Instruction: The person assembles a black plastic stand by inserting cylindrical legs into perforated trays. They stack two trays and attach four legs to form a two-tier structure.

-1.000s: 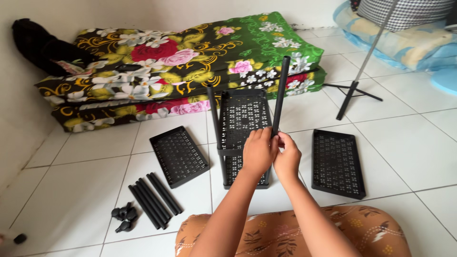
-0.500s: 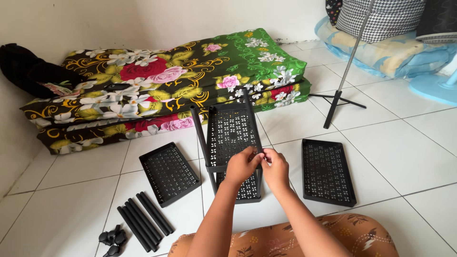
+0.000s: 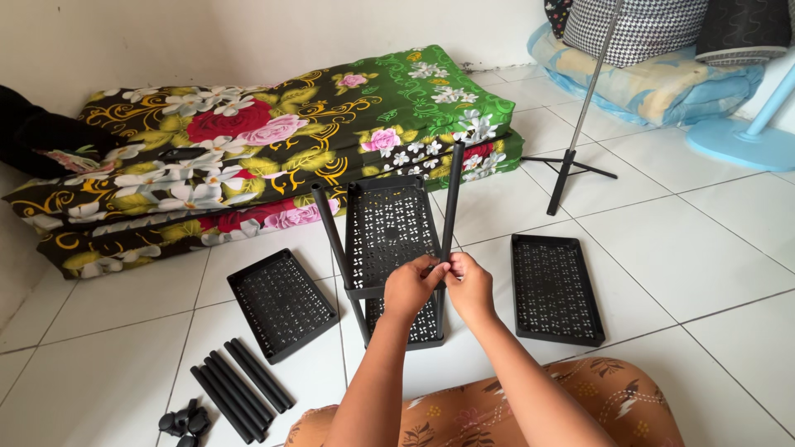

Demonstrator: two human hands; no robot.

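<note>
Black plastic rack (image 3: 389, 248) stands on the floor, two tiers joined. Left hand (image 3: 411, 288) and right hand (image 3: 469, 285) pinch a pole (image 3: 450, 203) at its corner. Two trays (image 3: 281, 303) (image 3: 553, 288), spare poles (image 3: 240, 387) unmounted.

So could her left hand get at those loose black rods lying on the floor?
Probably yes. The left hand is busy at the upright pole of the black rack, but the loose rods lie uncovered on the tiles on that same side, with nothing between.
</note>
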